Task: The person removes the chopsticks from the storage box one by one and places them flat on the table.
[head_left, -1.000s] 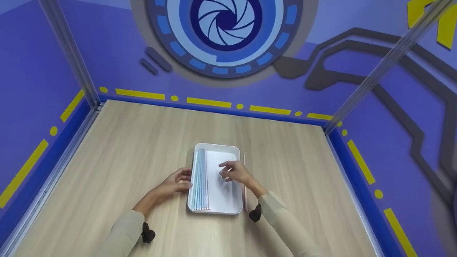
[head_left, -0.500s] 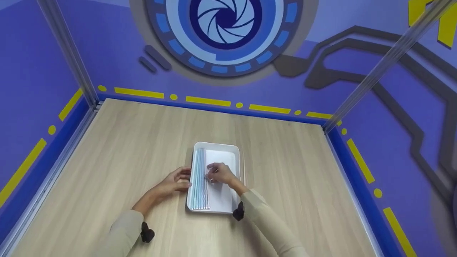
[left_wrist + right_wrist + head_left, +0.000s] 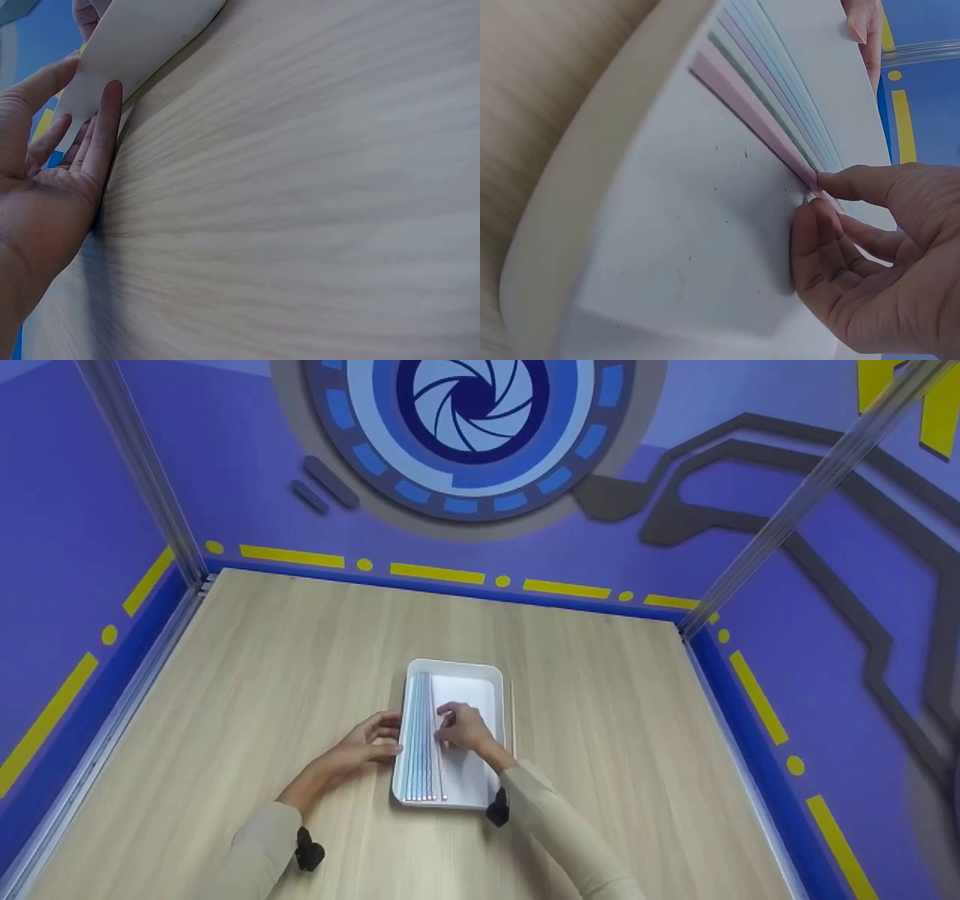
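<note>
A white rectangular tray (image 3: 469, 784) rests on the wooden table, with a row of long thin pastel sticks (image 3: 418, 750) laid lengthwise along its left side. My right hand (image 3: 465, 727) reaches into the tray and pinches the outermost pink stick (image 3: 742, 101) between thumb and fingers. The near end of that stick stands slightly apart from the row, whose blue, lilac and green faces show in the right wrist view. At the tray's left wall, my left hand (image 3: 367, 744) touches the outside with extended fingers (image 3: 105, 135).
Another thin stick (image 3: 513, 712) lies on the table along the tray's right side, partly hidden by my right forearm. Blue and purple panels (image 3: 247, 510) with metal posts (image 3: 142, 465) bound the table at the back and sides.
My right hand has moved left over the tray to the row and taken hold of the pink stick. Its near end has shifted slightly right. The left hand has stayed at the tray wall.
</note>
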### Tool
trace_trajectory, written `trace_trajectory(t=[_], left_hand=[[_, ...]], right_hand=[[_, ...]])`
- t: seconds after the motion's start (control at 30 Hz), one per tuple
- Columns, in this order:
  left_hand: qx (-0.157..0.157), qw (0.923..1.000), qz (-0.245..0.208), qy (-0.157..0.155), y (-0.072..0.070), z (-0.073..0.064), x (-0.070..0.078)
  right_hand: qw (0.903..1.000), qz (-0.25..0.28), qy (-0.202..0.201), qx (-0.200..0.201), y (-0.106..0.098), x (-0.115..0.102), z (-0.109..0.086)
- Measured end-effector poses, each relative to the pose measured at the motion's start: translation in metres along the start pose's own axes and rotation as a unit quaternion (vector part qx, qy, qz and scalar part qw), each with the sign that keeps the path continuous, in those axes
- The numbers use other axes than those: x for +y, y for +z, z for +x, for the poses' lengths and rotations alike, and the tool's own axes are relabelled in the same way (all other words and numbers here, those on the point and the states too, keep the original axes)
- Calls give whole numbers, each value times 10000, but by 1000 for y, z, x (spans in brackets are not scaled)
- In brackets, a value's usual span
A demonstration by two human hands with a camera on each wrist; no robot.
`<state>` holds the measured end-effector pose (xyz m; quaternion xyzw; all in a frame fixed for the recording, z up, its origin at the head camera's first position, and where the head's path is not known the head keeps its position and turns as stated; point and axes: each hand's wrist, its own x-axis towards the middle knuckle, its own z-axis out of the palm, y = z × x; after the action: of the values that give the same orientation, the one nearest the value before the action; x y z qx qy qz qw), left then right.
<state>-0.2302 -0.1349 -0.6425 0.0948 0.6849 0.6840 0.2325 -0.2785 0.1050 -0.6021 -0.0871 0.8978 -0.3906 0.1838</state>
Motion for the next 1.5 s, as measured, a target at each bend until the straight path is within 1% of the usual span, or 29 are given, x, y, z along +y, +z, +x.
trace_trajectory(t=[0.23, 0.43, 0.53, 0.67, 0.73, 0.83, 1.03, 1.2, 1.27, 1.37, 1.5], left_hand=[[70, 10000, 10, -30, 0, 0, -2], [16, 10000, -46, 36, 2, 0, 0], [10, 10000, -30, 48, 2, 0, 1], [5, 10000, -83, 22, 2, 0, 1], [-2, 9999, -165, -4, 2, 0, 1], [-26, 9997, -219, 46, 1, 1, 0], [-9, 9999, -97, 115, 3, 2, -1], [68, 9999, -86, 40, 4, 2, 0], [100, 9999, -91, -1, 4, 2, 0], [104, 9999, -76, 45, 3, 2, 0], [77, 9999, 26, 124, 3, 2, 0]], right_hand=[[9993, -318, 120, 150, -2, -5, -5], [9982, -428, 338, 237, 1, -6, -6], [9981, -467, 308, 242, 2, -5, -6], [9988, -411, 136, 227, -1, -4, -6], [9994, -277, 105, 183, -2, -4, -6], [9999, 28, 131, 45, -5, -3, -6], [9985, 473, 202, -191, -10, 1, -9], [9963, 781, 255, -264, -16, 7, -11], [9947, 981, 151, -275, -17, 9, -13], [9915, 1270, -84, -283, -21, 12, -16], [9860, 1623, -189, -317, -26, 14, -20]])
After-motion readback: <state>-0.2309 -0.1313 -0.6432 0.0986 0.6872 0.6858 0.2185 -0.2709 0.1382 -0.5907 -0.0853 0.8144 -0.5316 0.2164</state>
